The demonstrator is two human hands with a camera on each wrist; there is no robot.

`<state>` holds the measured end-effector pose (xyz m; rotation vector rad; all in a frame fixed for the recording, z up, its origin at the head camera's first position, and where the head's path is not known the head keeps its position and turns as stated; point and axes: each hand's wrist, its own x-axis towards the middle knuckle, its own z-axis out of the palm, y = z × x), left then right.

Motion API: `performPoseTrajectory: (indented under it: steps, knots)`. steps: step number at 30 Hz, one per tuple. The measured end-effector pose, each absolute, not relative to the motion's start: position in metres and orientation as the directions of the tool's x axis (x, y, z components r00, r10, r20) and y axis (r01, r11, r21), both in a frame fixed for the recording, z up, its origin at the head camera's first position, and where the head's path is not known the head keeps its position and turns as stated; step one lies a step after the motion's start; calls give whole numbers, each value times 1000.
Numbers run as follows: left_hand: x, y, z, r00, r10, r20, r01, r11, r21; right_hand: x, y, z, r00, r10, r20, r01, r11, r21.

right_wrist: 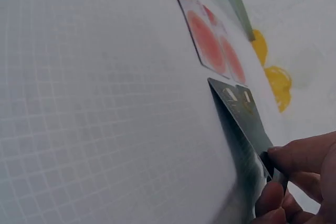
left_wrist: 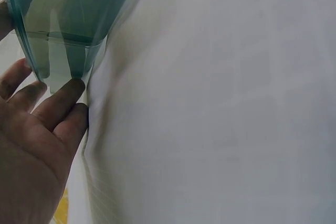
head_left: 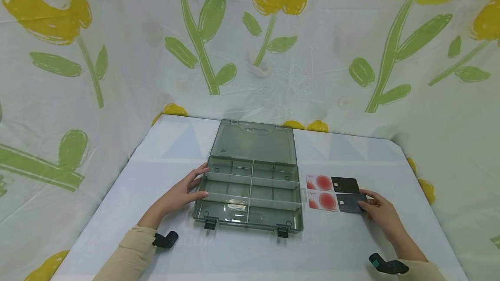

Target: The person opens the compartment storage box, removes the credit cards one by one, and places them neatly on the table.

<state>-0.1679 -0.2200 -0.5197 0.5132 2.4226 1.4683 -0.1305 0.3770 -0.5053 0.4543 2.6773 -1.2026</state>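
Note:
A grey translucent plastic case [head_left: 250,203] lies with its lid [head_left: 255,142] folded back, showing several divided compartments with nothing in them. My left hand [head_left: 177,196] rests against the case's left side, its fairly straight fingers [left_wrist: 60,100] touching the wall. With thumb and fingers, my right hand [head_left: 380,214] pinches the right end of the nearer dark card [head_left: 349,203]. That card is tilted off the table, with shadow beneath it in the right wrist view. Behind it lies a black card [head_left: 344,184]. Two white cards with red circles, one farther [head_left: 318,182] and one nearer [head_left: 322,200], lie to their left.
The white table [head_left: 250,259] carries faint printed shapes. Two black latches, left [head_left: 210,223] and right [head_left: 282,231], hang from the case's front edge. A white curtain [head_left: 312,86] with yellow flowers and green leaves stands behind the table and along its sides.

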Motion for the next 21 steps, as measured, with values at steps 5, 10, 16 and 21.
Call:
performPoseTrajectory:
  steps: [5,10,16,21]
  knots:
    - [-168,-220,-519,-902,429,-40,161,422,892,-132,377,-510,-957,203,-205,287,755,-590]
    - [-168,-220,-519,-903,429,-40,163,426,890,-133,374,-511,-971,180,-159,235,844,-482]
    - [-167,-219,-518,-902,429,-40,164,428,889,-131,370,-510,-978,168,-120,205,868,-453]
    - [-167,-219,-518,-903,428,-41,163,429,888,-131,369,-510,-980,168,-103,197,872,-448]
